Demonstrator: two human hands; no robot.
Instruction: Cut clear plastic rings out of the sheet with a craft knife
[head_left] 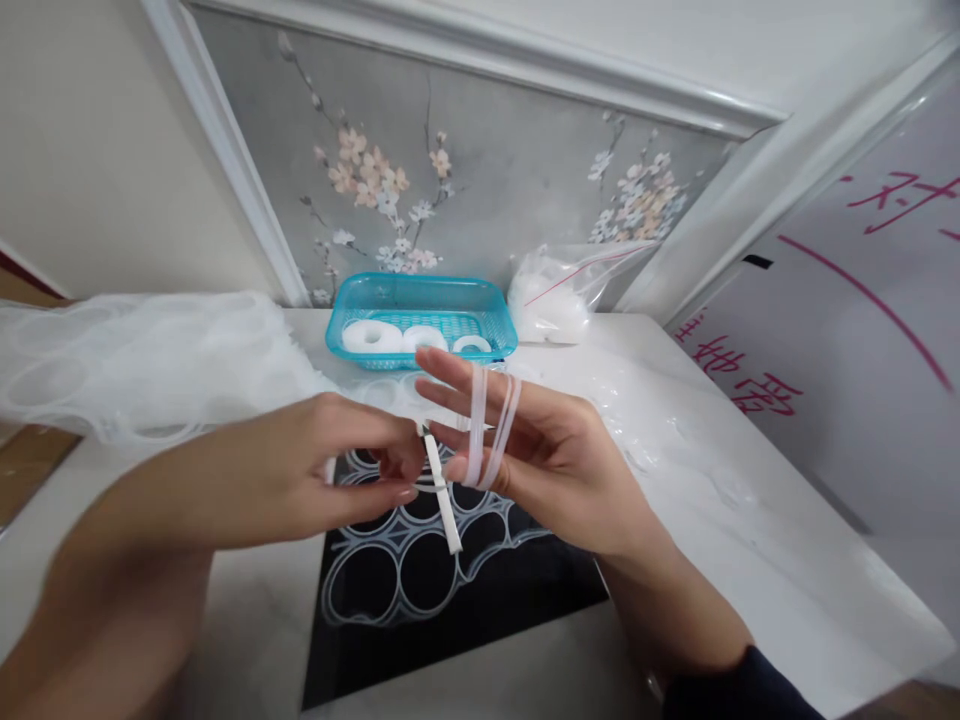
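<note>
Translucent white plastic strip (477, 430): wound in a few loops around the outstretched fingers of the right hand (559, 455), loops upright, crossing the fingers nearly square, tops leaning slightly right. Right hand released, fingers straight and pointing left, nothing clenched, strip merely carried on them. Short white plastic bar (444, 500) just left of the loops, long axis steep, upper end toward the far side, lower end pointing down and slightly right; thin strand running from it across to the loops. Left hand (330, 470) closed on that bar, pinching its upper part between thumb and fingertips. Both hands in mid-air, fingertips meeting, above a black rectangular mat (495, 590). Directly under them on the mat, a clear plastic sheet punched with round holes (396, 548). Most open room to the right, above the white marble-look tabletop (720, 480) as far as its right edge; beyond that edge, a white board with pink writing (862, 330). Less room on the left: heap of translucent punched sheets (135, 360) along that side. Far side closed by a teal plastic mesh basket (420, 287) holding white foam rings (373, 336), and a clear zip bag (559, 295) just beside it, both against the grey floral wall panel (480, 180).
</note>
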